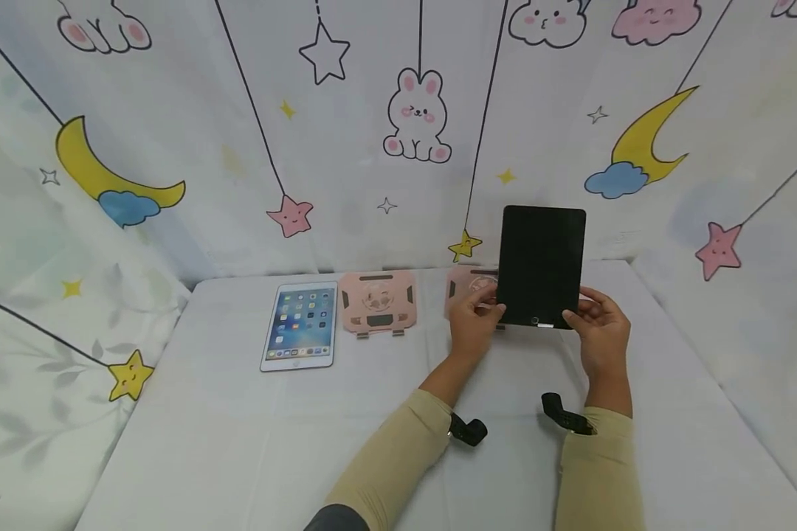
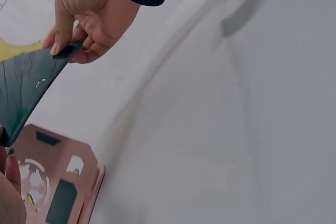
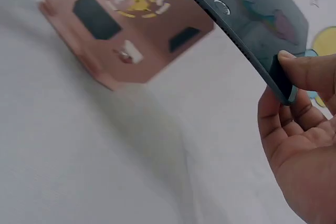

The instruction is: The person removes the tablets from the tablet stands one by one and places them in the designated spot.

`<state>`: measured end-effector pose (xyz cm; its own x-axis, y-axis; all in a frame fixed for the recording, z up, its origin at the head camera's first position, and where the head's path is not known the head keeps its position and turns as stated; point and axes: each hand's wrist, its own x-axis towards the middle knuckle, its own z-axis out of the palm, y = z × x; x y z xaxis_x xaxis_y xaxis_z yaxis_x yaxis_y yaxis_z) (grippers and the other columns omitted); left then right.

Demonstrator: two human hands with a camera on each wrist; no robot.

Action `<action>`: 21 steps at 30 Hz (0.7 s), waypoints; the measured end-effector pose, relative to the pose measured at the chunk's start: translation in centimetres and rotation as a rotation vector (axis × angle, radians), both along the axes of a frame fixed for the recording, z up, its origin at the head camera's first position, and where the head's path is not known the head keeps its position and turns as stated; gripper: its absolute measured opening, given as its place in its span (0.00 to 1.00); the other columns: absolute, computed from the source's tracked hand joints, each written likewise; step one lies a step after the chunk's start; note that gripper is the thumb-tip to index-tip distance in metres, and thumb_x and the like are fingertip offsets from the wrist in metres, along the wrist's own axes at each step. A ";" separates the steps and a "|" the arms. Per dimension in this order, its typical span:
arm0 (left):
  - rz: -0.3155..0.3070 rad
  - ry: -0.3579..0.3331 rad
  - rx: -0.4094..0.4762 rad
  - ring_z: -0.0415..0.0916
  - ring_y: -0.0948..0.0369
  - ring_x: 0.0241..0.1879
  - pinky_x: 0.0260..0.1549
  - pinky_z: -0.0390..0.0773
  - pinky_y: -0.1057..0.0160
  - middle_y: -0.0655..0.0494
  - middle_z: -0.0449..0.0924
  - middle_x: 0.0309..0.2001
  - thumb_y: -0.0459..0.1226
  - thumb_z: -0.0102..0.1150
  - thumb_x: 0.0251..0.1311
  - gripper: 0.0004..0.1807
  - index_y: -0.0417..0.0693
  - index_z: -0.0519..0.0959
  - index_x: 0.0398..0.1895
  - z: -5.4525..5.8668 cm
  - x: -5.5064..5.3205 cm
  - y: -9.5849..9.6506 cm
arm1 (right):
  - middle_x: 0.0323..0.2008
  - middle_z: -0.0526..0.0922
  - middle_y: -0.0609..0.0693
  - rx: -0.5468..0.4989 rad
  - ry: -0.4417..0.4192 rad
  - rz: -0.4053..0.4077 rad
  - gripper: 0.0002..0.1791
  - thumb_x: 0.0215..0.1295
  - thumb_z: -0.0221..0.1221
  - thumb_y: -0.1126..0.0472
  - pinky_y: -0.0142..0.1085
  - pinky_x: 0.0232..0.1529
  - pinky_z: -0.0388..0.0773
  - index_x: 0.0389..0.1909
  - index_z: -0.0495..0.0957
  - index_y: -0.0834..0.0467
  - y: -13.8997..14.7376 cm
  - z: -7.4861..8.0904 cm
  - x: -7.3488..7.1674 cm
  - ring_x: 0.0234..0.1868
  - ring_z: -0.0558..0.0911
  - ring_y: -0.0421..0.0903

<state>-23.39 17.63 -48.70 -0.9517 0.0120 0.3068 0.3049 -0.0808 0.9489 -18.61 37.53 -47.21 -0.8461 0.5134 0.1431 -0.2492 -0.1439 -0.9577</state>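
Observation:
A black tablet (image 1: 542, 265) with a dark screen stands tilted up in the air, its home button along the lower edge. My left hand (image 1: 473, 328) pinches its lower left corner between thumb and fingers. At the lower right corner my right hand (image 1: 601, 335) grips it, thumb on the front and fingers behind, as the right wrist view also shows. Behind and below the tablet is a pink tablet stand (image 3: 152, 56), a flat cut-out plate with dark pads, partly hidden in the head view by the tablet and my left hand.
To the left on the white-covered table (image 1: 372, 413) lies a white tablet (image 1: 300, 326) with its screen lit and app icons showing. Beside it is a second pink stand (image 1: 378, 284). A printed curtain (image 1: 352, 140) hangs right behind the table's back edge.

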 end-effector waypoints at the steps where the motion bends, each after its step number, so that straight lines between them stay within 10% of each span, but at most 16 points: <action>1: -0.013 -0.001 -0.010 0.82 0.66 0.38 0.37 0.83 0.73 0.45 0.88 0.43 0.25 0.70 0.57 0.20 0.43 0.86 0.54 0.1 0.2 0.3 | 0.35 0.85 0.48 -0.013 -0.011 -0.004 0.29 0.56 0.63 0.85 0.24 0.38 0.84 0.59 0.79 0.64 0.3 0.2 0.3 0.38 0.84 0.40; 12: -0.156 -0.043 -0.114 0.79 0.70 0.34 0.32 0.81 0.74 0.53 0.87 0.44 0.33 0.76 0.54 0.25 0.50 0.85 0.58 0.4 1.8 3.1 | 0.33 0.83 0.54 -0.277 0.055 -0.058 0.28 0.54 0.64 0.85 0.30 0.34 0.86 0.58 0.80 0.71 3.3 0.9 2.8 0.35 0.83 0.45; 21: -0.298 -0.108 -0.145 0.83 0.63 0.50 0.49 0.83 0.71 0.56 0.83 0.50 0.29 0.76 0.52 0.34 0.50 0.80 0.65 -0.3 2.7 5.0 | 0.29 0.83 0.53 -0.355 0.029 -0.075 0.25 0.54 0.62 0.87 0.31 0.33 0.87 0.53 0.83 0.70 5.5 0.2 4.2 0.32 0.82 0.43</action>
